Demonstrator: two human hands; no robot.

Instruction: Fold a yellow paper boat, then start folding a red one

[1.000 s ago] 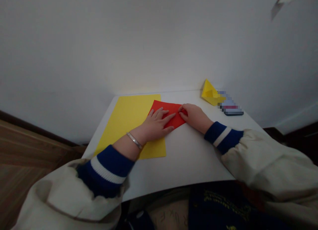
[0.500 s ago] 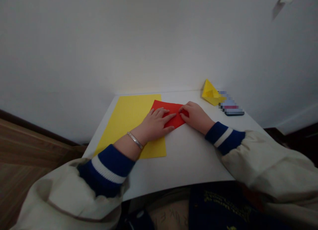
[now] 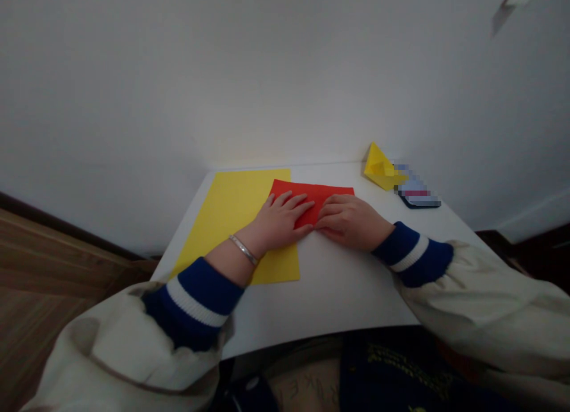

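Note:
A piece of red paper lies on the white table, its left end overlapping a yellow sheet. My left hand lies flat on the red paper with its fingers spread, a silver bangle at the wrist. On the paper's near edge my right hand is closed, thumb and fingertips pinching there. The fingers cover part of that edge, and the paper's far right corner shows beyond the knuckles.
A folded yellow paper boat stands at the back right, touching or overlapping a phone-like object that is blurred out. The white table meets a pale wall behind. Wood panelling is at the left.
My right hand has moved from the red paper's right side down to its near edge, uncovering the far right corner. My left hand has stayed nearly still.

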